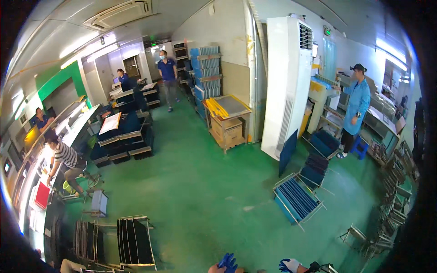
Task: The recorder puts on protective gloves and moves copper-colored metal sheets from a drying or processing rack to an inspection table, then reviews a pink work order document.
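At the lower edge, two blue-gloved hands barely show: the left hand [227,263] with fingers spread, empty; the right hand [289,265], grip not discernible. Nothing is held; the step seems to be between handlings, with the rack of blue panels [297,199] on the green floor [205,182] nearest, so a reach would be needed.

Glossy green floor [205,191], metal-wire racks [296,200] (blue plastic sheets inside)

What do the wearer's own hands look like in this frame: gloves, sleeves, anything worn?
Only the tops of both hands show at the lower edge. The left hand wears a bright blue glove. The right hand wears a white glove with blue fingertips. No sleeves or forearms are visible, so anything worn above the gloves cannot be told.
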`<state>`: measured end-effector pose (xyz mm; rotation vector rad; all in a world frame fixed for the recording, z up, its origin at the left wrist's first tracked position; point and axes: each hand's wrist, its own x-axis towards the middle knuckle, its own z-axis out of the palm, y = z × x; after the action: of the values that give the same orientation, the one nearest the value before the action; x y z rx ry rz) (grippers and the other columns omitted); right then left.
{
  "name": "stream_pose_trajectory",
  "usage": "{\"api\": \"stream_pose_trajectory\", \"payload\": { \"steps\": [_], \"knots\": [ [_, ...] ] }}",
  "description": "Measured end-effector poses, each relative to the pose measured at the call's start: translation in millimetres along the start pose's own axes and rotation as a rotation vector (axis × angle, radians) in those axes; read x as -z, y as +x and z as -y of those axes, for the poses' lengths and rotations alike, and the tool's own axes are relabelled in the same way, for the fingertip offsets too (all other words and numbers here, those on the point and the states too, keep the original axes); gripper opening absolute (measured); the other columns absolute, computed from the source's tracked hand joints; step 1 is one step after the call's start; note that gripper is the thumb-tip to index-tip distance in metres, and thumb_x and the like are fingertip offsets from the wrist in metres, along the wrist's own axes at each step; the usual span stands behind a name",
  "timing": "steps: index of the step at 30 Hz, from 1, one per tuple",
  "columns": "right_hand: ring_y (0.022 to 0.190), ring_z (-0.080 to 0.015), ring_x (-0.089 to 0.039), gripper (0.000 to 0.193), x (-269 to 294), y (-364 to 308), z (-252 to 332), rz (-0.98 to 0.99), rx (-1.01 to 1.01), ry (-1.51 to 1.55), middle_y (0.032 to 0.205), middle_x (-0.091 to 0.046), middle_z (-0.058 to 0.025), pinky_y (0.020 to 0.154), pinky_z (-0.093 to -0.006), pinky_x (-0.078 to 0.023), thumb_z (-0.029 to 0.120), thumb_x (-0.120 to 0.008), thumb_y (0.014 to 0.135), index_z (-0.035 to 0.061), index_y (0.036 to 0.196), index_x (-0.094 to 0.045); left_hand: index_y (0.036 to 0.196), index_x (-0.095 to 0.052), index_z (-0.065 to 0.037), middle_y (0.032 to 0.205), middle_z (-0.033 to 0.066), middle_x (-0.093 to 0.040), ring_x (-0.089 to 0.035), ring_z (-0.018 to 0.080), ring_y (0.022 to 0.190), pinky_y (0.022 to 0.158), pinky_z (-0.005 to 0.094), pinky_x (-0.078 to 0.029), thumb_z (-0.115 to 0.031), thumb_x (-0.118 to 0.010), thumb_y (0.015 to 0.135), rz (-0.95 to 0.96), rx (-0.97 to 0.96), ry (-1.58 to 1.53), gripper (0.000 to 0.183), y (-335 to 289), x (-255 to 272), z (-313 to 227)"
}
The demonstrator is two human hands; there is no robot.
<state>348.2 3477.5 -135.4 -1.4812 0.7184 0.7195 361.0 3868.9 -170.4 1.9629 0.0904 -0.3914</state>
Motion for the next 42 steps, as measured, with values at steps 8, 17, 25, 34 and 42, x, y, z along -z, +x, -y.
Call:
{"api": "stream_pose_trajectory", "payload": {
  "steps": [8, 17, 25, 34, 42],
  "knots": [
    [0.085, -0.0242, -0.063, 0.031, 10, -4, -39, 0.008, -0.013, 0.01, 0.102, -0.064, -0.0123, 0.072, -0.0371, -0.052, 0.024, -0.052, 0.095, 0.0033, 0.116, -0.059, 0.125, -0.053, 0.002, 0.116, 0.0247, -0.061, -0.06, 0.0352, 0.104, 0.089, 0.0454, -0.046, -0.016, -0.059, 0.088, -0.038, 0.062, -0.102, 0.041, 26, 15, 15],
    [0.085, -0.0246, -0.064, 0.032, 14, -15, -25, 0.009, 0.028, 0.085, 0.101, -0.065, -0.0123, 0.072, -0.0367, -0.052, 0.022, -0.053, 0.094, 0.002, 0.118, -0.057, 0.11, -0.058, 0.007, 0.1, 0.0246, -0.065, -0.061, 0.0309, 0.089, 0.075, 0.0427, -0.049, -0.021, -0.065, 0.085, -0.13, 0.119, -0.168, 0.038, 29, 10, -43],
    [0.099, -0.0284, -0.063, 0.037, 38, -48, 0, 0.185, 0.202, 0.358, 0.114, -0.062, -0.0161, 0.083, -0.0391, -0.052, 0.023, -0.05, 0.096, 0.0024, 0.127, -0.053, 0.114, -0.056, 0.001, 0.101, 0.0155, -0.063, -0.059, 0.0236, 0.087, 0.077, 0.0387, -0.047, -0.024, -0.05, 0.095, 0.094, -0.084, 0.05, 0.032, 24, -66, -49],
    [0.108, -0.0279, -0.059, 0.036, 26, -230, 112, 0.492, 1.015, -0.095, 0.118, -0.061, -0.0166, 0.092, -0.0394, -0.047, 0.022, -0.049, 0.097, -0.001, 0.125, -0.052, 0.141, -0.037, 0.001, 0.134, 0.0156, -0.051, -0.051, 0.0218, 0.117, 0.101, 0.033, -0.039, -0.021, -0.045, 0.1, 0.484, -0.068, -0.433, 0.048, -15, -179, -176],
    [0.123, -0.0274, -0.048, 0.059, 97, -230, 6, 0.629, 0.619, 0.768, 0.135, -0.047, -0.0182, 0.103, -0.0405, -0.039, 0.013, -0.061, 0.091, -0.0011, 0.142, -0.033, 0.137, -0.043, 0.002, 0.131, 0.0182, -0.054, -0.051, 0.0246, 0.12, 0.101, 0.0361, -0.04, -0.024, -0.048, 0.098, 0.775, -0.059, -0.945, 0.047, -79, -242, -259]
  ]
}}
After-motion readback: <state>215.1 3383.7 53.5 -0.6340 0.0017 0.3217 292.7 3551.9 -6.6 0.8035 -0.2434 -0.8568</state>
